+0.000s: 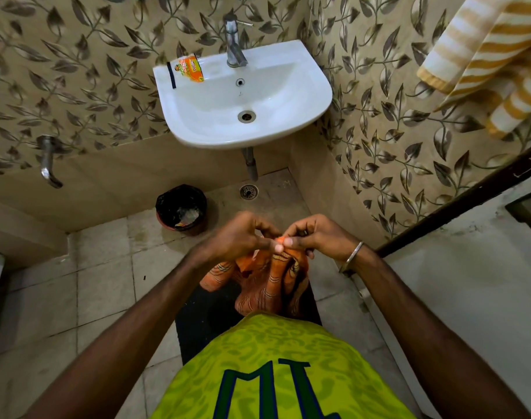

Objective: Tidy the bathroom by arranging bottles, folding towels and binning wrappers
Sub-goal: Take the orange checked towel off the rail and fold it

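An orange patterned towel hangs bunched in front of my body. My left hand and my right hand both pinch its top edge, fingertips almost touching. An orange wrapper lies on the left rim of the white sink. A small black-lined bin stands on the floor below the sink, left of my hands, with some wrappers inside. A yellow-and-white striped towel hangs at the upper right.
A chrome tap stands at the back of the sink. A wall spout sticks out at the left. A floor drain sits under the sink pipe. A black mat lies under my feet. A dark door frame runs along the right.
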